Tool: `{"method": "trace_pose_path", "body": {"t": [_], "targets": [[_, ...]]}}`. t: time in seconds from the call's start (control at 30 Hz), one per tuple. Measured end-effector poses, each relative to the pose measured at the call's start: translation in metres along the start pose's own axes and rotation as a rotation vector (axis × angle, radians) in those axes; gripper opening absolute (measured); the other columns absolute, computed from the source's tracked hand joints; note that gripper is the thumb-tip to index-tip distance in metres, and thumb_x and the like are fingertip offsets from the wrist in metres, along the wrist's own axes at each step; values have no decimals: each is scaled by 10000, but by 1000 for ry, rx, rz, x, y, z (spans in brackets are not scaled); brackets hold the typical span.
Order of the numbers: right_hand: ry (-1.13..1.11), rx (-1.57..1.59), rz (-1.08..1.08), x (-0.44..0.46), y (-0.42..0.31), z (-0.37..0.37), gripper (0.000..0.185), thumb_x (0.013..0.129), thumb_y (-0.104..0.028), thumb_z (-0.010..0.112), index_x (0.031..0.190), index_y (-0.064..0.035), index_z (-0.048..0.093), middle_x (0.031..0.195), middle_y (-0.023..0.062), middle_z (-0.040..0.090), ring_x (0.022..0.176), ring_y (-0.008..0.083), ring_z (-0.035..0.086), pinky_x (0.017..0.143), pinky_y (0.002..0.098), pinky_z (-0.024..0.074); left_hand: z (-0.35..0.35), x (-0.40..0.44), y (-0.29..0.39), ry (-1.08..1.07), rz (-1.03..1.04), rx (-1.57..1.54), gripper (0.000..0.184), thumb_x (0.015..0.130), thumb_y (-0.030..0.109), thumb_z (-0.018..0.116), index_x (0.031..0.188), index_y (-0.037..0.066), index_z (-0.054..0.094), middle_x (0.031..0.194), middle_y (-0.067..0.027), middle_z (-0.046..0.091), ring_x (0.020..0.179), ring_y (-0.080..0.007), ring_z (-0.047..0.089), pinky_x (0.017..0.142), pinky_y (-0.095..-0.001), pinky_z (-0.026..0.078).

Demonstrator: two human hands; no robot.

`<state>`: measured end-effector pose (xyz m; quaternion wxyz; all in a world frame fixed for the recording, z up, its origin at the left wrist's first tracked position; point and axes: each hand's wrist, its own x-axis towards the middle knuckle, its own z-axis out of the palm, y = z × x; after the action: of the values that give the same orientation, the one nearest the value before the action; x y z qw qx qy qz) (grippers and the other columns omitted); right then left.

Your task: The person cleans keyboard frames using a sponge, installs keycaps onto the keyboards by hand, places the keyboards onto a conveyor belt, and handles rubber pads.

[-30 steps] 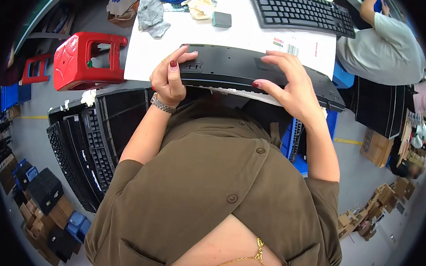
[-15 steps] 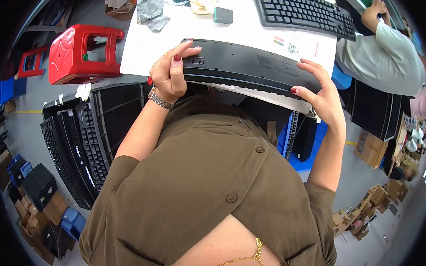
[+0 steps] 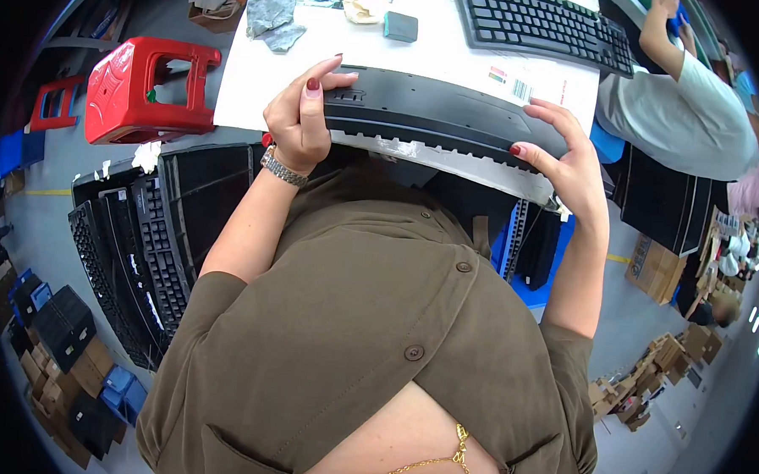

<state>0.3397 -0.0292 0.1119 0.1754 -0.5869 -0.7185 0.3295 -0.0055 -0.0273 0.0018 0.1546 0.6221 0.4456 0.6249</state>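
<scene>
A black keyboard (image 3: 432,105) is tilted up at the near edge of the white table, its smooth underside showing and its keys hidden. My left hand (image 3: 301,125) is closed round its left end, thumb and fingers on the casing. At the other end, my right hand (image 3: 576,165) grips the keyboard with the thumb along the near edge and the fingers over the far side. Beyond it, a second black keyboard (image 3: 545,31) lies keys up on the table. A small dark green block (image 3: 400,27) sits near the table's far side.
Grey cloth (image 3: 271,14) and a cream crumpled cloth (image 3: 363,2) lie on the white table (image 3: 259,83). Left of it stands a red stool (image 3: 119,94). A black crate (image 3: 208,196) beside me holds several keyboards (image 3: 161,240). Another person (image 3: 677,114) is at the right.
The keyboard has tipped further and lifted slightly away from the table edge, so its underside looks narrower and more of the edge shows below. Both hands still hold its ends.
</scene>
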Motion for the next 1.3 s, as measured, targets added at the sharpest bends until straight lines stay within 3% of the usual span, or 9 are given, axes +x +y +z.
{"method": "trace_pose_path", "body": {"t": [0.23, 0.4, 0.57, 0.73, 0.83, 0.93, 1.13, 1.2, 1.3], "targets": [[67, 56, -133, 30, -7, 3, 461, 862, -334, 861, 1214, -60, 745, 1351, 103, 682, 1255, 312, 632, 1081, 429, 492, -8, 27, -5, -16, -94, -22, 345, 1037, 101, 468, 1176, 0, 767, 882, -62, 819, 446, -66, 401, 445, -196, 324], [-39, 111, -260, 57, -22, 3, 419, 873, -312, 850, 1184, -48, 754, 1302, 97, 710, 1195, 295, 669, 1054, 394, 509, -37, 48, -25, -8, -93, 71, 323, 1059, 131, 496, 1155, 17, 783, 916, -54, 823, 446, -61, 376, 438, -197, 310], [-119, -87, -438, 69, -55, 30, 398, 877, -292, 843, 1160, -27, 754, 1249, 105, 728, 1112, 276, 689, 978, 358, 538, -79, 56, -31, -1, -156, 70, 331, 1068, 160, 495, 1143, 40, 794, 972, -56, 825, 436, -54, 320, 420, -199, 267], [-110, -42, -378, 75, -81, 46, 363, 878, -245, 840, 1131, 2, 756, 1223, 84, 733, 1075, 235, 677, 970, 340, 532, -100, 77, -13, -99, -364, 187, 247, 1040, 171, 596, 1141, 65, 795, 1075, -66, 813, 535, -94, 520, 506, -212, 422], [-129, -39, -347, 76, -79, 49, 347, 892, -243, 829, 1122, 7, 756, 1168, 98, 738, 1022, 227, 679, 936, 333, 543, -91, 86, 7, -89, 185, 439, 231, 967, 208, 726, 1157, 94, 792, 1144, -51, 796, 747, -149, 649, 713, -265, 527], [-191, -37, -284, 79, -81, 46, 342, 898, -243, 824, 1119, 10, 756, 1135, 109, 740, 993, 221, 679, 916, 326, 548, -62, 69, 34, -293, 348, 489, 394, 808, 259, 873, 1184, 182, 785, 1244, 6, 758, 1126, -184, 679, 1089, -359, 476], [-447, -146, -13, 142, -87, 30, 342, 907, -244, 818, 1112, 21, 752, 1069, 157, 742, 921, 238, 694, 860, 341, 577, -39, 52, 27, -341, 296, 623, 432, 752, 272, 878, 1174, 285, 786, 1278, 78, 734, 1158, -124, 647, 1136, -360, 402], [-199, -271, -259, 166, -68, 52, 377, 894, -251, 824, 1135, 26, 740, 1080, 171, 743, 908, 271, 713, 858, 379, 594, -39, 49, 25, -330, 269, 596, 434, 742, 266, 876, 1165, 308, 787, 1285, 98, 727, 1174, -110, 637, 1145, -359, 383], [-214, -479, -429, 203, -44, 88, 398, 887, -273, 828, 1138, 21, 729, 1070, 181, 737, 899, 291, 719, 839, 399, 601, -40, 47, 25, -316, 269, 593, 442, 737, 263, 875, 1168, 308, 788, 1282, 101, 729, 1173, -110, 638, 1138, -358, 386]]}}
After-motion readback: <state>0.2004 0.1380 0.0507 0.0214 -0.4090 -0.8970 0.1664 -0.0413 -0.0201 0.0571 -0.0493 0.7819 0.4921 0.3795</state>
